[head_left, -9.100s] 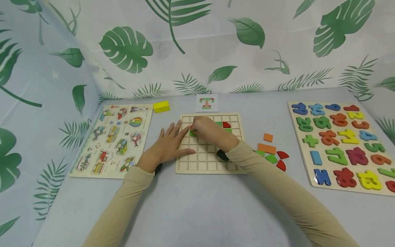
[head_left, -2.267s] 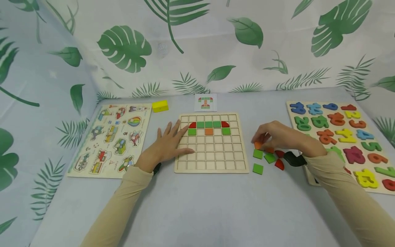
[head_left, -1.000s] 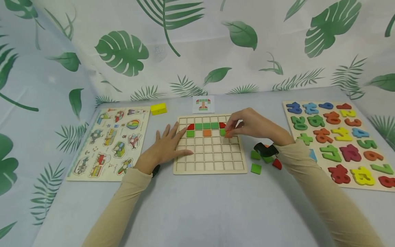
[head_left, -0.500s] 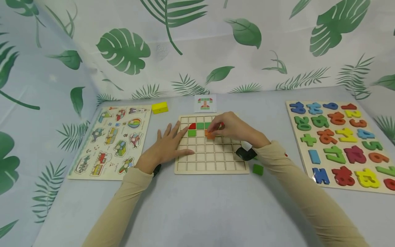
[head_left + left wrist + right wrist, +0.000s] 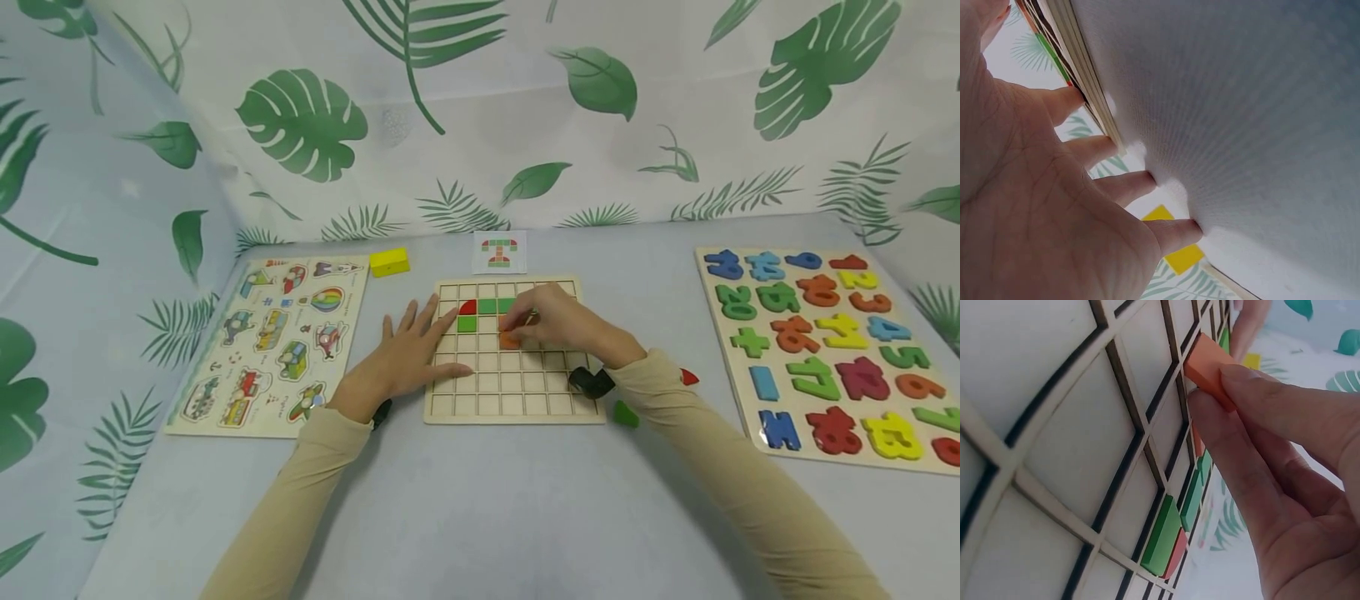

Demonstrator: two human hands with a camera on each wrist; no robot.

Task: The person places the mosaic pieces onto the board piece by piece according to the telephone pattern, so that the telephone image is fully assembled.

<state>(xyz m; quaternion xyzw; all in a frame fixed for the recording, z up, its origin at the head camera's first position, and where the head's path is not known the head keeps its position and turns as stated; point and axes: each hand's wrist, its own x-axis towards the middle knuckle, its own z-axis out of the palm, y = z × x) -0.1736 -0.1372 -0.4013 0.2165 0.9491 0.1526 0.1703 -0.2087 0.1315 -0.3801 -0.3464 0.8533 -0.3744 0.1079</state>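
Observation:
My right hand point(image 5: 558, 321) pinches an orange square tile point(image 5: 1210, 365) between thumb and fingers, low over the wooden grid board point(image 5: 487, 403). In the right wrist view the tile is tilted, one edge at a cell. Just above it in the head view, another orange tile is partly hidden by the fingers. Red point(image 5: 467, 307) and green point(image 5: 467, 323) tiles sit in the upper cells; my right hand covers those on the right. My left hand point(image 5: 401, 357) lies spread at the board's left edge, some fingertips on the board and others on the table.
A card with a coloured pattern point(image 5: 500, 252) lies behind the board, a yellow block point(image 5: 389, 262) to its left. Loose green point(image 5: 626, 414) and red point(image 5: 688, 377) tiles lie by my right sleeve. A picture puzzle point(image 5: 273, 342) is at left, a number puzzle point(image 5: 832, 350) at right.
Tiles were added to the upper rows, including an orange one. My right hand then took another orange tile from the loose pile and carried it left onto the board. My left hand stayed put.

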